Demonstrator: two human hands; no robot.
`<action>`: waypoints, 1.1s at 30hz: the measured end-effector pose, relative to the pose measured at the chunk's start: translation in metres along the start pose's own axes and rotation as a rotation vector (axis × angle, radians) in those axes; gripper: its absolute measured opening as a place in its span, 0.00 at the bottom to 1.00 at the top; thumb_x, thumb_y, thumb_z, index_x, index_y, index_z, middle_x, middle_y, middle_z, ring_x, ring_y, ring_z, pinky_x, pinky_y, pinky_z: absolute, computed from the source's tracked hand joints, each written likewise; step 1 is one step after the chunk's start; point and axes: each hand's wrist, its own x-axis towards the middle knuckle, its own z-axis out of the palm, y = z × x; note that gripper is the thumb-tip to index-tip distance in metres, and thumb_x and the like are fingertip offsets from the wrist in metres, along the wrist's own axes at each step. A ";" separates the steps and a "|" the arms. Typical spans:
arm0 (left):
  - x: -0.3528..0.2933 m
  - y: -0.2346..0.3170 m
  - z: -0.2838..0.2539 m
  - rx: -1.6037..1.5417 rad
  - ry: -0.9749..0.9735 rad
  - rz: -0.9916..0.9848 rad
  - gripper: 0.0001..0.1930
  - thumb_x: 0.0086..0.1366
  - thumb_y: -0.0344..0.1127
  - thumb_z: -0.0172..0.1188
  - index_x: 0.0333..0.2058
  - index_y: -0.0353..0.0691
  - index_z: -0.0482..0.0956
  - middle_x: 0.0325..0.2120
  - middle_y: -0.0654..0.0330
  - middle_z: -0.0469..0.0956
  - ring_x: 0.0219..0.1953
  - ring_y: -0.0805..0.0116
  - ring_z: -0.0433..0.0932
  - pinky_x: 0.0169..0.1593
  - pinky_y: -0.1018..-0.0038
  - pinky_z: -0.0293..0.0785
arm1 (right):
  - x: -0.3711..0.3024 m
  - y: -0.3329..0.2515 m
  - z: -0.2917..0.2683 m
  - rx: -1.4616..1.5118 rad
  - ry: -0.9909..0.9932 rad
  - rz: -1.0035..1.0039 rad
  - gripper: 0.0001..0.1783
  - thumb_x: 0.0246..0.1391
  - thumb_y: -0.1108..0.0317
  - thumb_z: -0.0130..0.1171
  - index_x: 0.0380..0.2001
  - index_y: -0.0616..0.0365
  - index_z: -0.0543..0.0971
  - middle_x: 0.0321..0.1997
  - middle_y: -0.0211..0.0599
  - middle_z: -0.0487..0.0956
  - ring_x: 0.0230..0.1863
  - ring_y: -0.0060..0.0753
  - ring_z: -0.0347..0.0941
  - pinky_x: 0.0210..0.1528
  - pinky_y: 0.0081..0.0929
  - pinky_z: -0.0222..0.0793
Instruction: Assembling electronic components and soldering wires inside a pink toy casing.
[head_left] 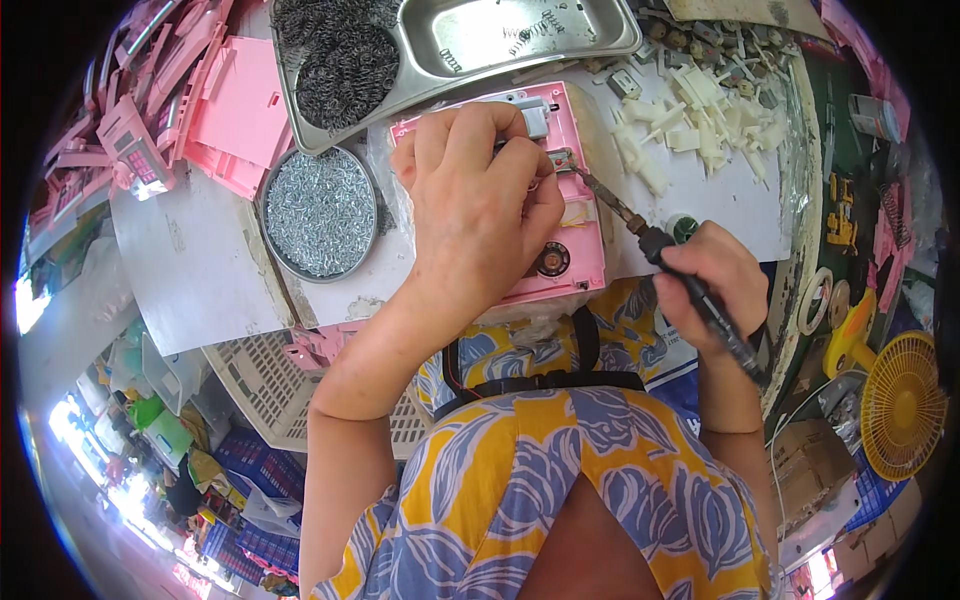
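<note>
A pink plastic casing [588, 125] lies open in front of me on the table. Over its left half rests my left hand [465, 190], fingers curled and pinched together; whatever is between the fingertips is hidden. My right hand [722, 280] grips a soldering iron [655, 243] by its black handle. The iron's tip reaches a small metal part [562, 161] inside the casing, close to my left fingertips. Below that part are a pale piece with thin wires [578, 211] and a round black speaker [553, 259]. A grey block [535, 120] sits near the casing's far edge.
A round tin of small screws [320, 215] stands left of the casing. Beyond lies a metal tray [440, 75] with dark springs. White plastic pieces [710, 120] are heaped at right, pink parts [235, 115] at far left. A yellow fan [903, 405] stands at right.
</note>
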 end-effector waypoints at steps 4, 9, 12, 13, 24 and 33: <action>0.000 0.000 0.000 0.002 -0.008 -0.004 0.07 0.49 0.32 0.69 0.27 0.44 0.78 0.40 0.63 0.74 0.43 0.56 0.69 0.46 0.56 0.58 | 0.002 0.002 0.005 -0.088 -0.016 -0.177 0.15 0.46 0.78 0.72 0.39 0.62 0.81 0.18 0.32 0.73 0.17 0.33 0.66 0.21 0.27 0.61; 0.000 0.000 0.001 0.001 0.005 -0.001 0.07 0.49 0.32 0.69 0.27 0.44 0.78 0.40 0.63 0.73 0.43 0.56 0.69 0.46 0.56 0.58 | 0.000 0.003 0.001 -0.026 0.059 -0.160 0.13 0.49 0.77 0.70 0.39 0.65 0.81 0.20 0.34 0.75 0.17 0.32 0.68 0.22 0.27 0.61; -0.001 0.000 0.000 0.003 0.006 0.002 0.07 0.49 0.32 0.68 0.27 0.44 0.78 0.40 0.63 0.73 0.43 0.56 0.69 0.46 0.56 0.58 | 0.000 0.003 -0.003 -0.018 0.081 -0.135 0.13 0.50 0.76 0.70 0.40 0.65 0.81 0.20 0.35 0.76 0.18 0.32 0.68 0.22 0.26 0.61; -0.001 0.000 0.000 0.004 0.005 0.004 0.07 0.49 0.32 0.68 0.27 0.44 0.78 0.40 0.63 0.73 0.43 0.56 0.69 0.46 0.56 0.58 | 0.000 0.004 -0.004 -0.019 0.089 -0.129 0.12 0.51 0.76 0.70 0.39 0.65 0.81 0.20 0.35 0.76 0.18 0.32 0.68 0.22 0.26 0.61; 0.001 0.004 -0.003 0.046 -0.022 -0.014 0.08 0.48 0.32 0.70 0.28 0.45 0.81 0.39 0.64 0.73 0.43 0.59 0.70 0.49 0.61 0.59 | 0.006 0.002 -0.009 -0.027 0.096 -0.122 0.12 0.50 0.76 0.70 0.39 0.66 0.82 0.19 0.34 0.75 0.18 0.31 0.66 0.22 0.25 0.59; 0.001 0.006 -0.007 0.048 -0.077 -0.031 0.07 0.52 0.32 0.68 0.29 0.44 0.80 0.41 0.63 0.73 0.44 0.57 0.69 0.48 0.55 0.57 | 0.010 0.005 -0.010 -0.033 0.085 -0.165 0.13 0.48 0.78 0.71 0.38 0.67 0.81 0.18 0.33 0.73 0.16 0.30 0.66 0.21 0.25 0.58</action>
